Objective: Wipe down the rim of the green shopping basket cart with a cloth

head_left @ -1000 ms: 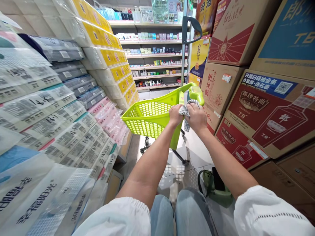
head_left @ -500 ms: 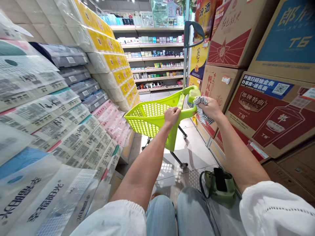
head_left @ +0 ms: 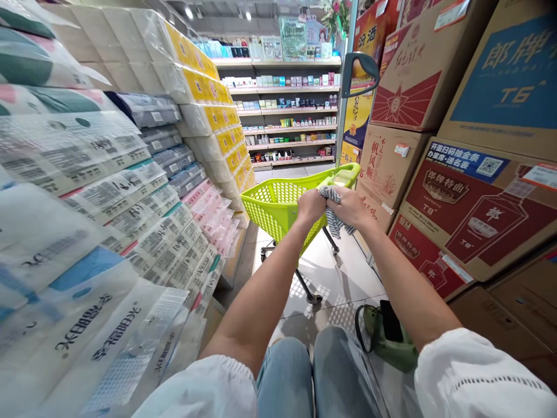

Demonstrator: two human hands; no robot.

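A lime-green plastic shopping cart [head_left: 278,191] with a perforated basket stands in front of me on dark legs with casters. My left hand [head_left: 310,208] is closed at the near end of its rim, fingers mostly hidden from above. Right beside it, my right hand [head_left: 351,208] grips a grey-and-white striped cloth [head_left: 336,223], pressed against the cart's handle end. The cloth's loose end hangs below my right hand, and part of it shows between both hands. Behind them the cart's handle [head_left: 348,173] reaches to the right.
Plastic-wrapped paper packs [head_left: 143,232] are stacked on the left, with yellow-sided packs [head_left: 217,116] beyond. Liquor cartons [head_left: 456,197] line the right. A green bag [head_left: 394,348] holding a phone [head_left: 390,320] sits by my knee. A dark handle [head_left: 361,72] juts from a pole; shelves [head_left: 287,110] stand behind.
My right hand has moved left with the cloth, from the handle's right side to close beside my left hand. The cart is turned slightly, and the view has shifted a little.
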